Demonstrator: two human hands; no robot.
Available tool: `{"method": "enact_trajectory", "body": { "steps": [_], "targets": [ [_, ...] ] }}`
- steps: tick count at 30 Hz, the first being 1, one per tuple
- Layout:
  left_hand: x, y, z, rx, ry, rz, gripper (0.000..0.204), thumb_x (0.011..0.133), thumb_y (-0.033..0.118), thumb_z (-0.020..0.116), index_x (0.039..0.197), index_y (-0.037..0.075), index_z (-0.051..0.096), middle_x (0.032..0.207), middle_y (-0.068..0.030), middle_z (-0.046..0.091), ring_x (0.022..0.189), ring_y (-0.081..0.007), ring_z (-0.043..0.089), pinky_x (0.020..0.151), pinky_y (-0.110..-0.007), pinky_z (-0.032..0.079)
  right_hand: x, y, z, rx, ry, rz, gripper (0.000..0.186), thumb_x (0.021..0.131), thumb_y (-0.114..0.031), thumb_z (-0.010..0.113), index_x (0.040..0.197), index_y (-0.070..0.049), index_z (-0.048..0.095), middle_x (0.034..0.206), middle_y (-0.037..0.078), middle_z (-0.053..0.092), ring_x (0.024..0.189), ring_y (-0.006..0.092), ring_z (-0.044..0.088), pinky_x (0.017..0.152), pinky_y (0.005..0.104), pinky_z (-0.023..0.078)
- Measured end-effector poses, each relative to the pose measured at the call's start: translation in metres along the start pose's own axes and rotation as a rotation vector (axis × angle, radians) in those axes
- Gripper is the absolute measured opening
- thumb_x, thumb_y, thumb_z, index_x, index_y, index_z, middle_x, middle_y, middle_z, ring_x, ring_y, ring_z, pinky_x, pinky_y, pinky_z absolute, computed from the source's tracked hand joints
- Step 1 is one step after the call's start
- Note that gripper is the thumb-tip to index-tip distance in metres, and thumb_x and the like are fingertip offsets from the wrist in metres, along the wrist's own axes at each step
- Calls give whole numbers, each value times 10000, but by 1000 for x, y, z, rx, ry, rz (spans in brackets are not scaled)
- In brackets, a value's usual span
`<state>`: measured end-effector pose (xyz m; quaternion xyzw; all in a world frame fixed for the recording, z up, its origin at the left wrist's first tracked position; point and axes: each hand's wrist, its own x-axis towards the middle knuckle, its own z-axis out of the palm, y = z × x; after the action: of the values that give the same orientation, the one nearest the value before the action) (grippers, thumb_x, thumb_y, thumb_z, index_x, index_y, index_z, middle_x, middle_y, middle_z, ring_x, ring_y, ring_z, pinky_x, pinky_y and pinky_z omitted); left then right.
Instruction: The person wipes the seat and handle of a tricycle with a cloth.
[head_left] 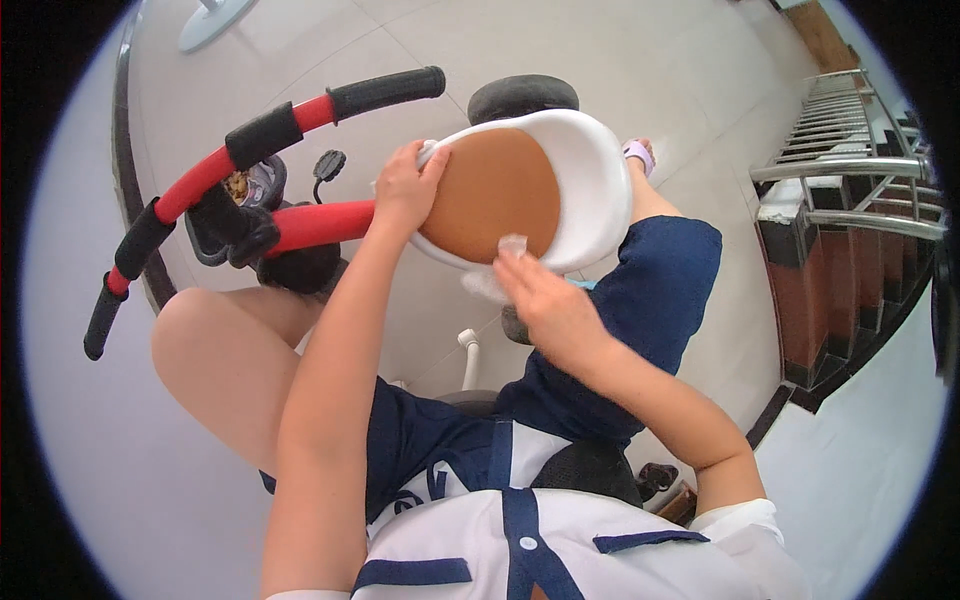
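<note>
The left hand point(408, 190) is gripping the left edge of the white seat point(597, 190), which is sitting right of the red handlebar point(190, 186), while the right hand point(555, 310), fingers close together, is holding a white wipe point(484, 286) at the brown pad point(495, 190).

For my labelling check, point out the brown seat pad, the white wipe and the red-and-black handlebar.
Brown seat pad point(495, 190), head view: middle of its face.
White wipe point(484, 287), head view: its crumpled lower-left part.
Red-and-black handlebar point(194, 185), head view: red tube between black sleeves.

The seat shell point(597, 190) looks glossy plastic, its pad point(492, 195) smooth and matt.
</note>
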<state>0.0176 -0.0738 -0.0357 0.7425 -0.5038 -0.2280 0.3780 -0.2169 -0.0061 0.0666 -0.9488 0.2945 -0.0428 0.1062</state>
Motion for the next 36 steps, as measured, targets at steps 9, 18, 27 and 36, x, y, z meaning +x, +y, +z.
{"method": "enact_trajectory", "body": {
  "steps": [9,18,27,36],
  "targets": [
    [3,9,2,15,-42,3,489,939,418,566,1145,-20,637,1077,-223,660,1014,-357,631,891,-400,479,69,30,39,-459,184,251,463,861,-91,503,1271,123,510,1396,258,470,1278,336,481,1074,374,394],
    [-12,18,-4,177,159,267,290,945,230,568,1109,5,650,1029,-172,667,951,-334,631,832,-420,504,9,-18,42,-229,118,68,478,842,-137,498,1235,131,546,1356,291,489,1268,363,489,1085,394,384],
    [-48,35,-22,505,163,457,235,920,102,537,1111,5,635,1045,-161,668,945,-354,621,832,-426,509,11,-16,46,-150,177,140,436,803,-93,536,1179,121,591,1315,266,538,1222,336,532,1047,343,427],
    [-89,62,-87,487,-268,216,161,825,63,597,978,25,630,911,-150,661,890,-348,634,782,-435,512,13,-10,35,-105,174,157,392,805,-65,541,1161,84,611,1277,235,579,1171,287,578,989,331,473]
  ]
}}
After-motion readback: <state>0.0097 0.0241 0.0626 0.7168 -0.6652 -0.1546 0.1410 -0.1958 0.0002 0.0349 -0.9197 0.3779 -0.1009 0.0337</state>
